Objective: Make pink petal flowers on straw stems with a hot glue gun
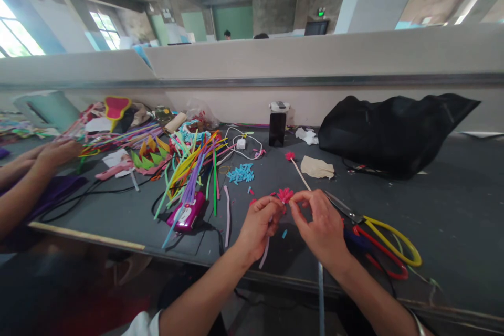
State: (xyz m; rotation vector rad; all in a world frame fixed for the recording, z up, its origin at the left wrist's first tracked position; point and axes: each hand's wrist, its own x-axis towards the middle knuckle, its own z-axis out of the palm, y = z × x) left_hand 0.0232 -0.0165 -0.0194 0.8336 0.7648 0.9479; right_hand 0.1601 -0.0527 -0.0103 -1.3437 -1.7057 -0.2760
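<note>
My left hand [260, 224] is closed in a pinch on a pink fuzzy pipe-cleaner flower [285, 195], held just above the dark table [244, 252]. A pale lilac strip [264, 254] hangs below that hand; whether it joins the flower is hidden. My right hand [319, 223] pinches at the flower's right edge with thumb and forefinger. Beyond the hands lies a second pink flower [290, 156] on a pale stem. Small cut blue pieces [241, 173] form a pile, and one blue bit [284, 233] lies between my hands.
Yellow-handled scissors [394, 239] and a red-handled tool [381, 252] lie right of my right hand. A black bag [394, 134], a phone [277, 130] and a white cable [246, 149] are farther back. Pipe cleaners [192, 170] lie over a magenta box [188, 212]. Another person's hands [55, 155] work at left.
</note>
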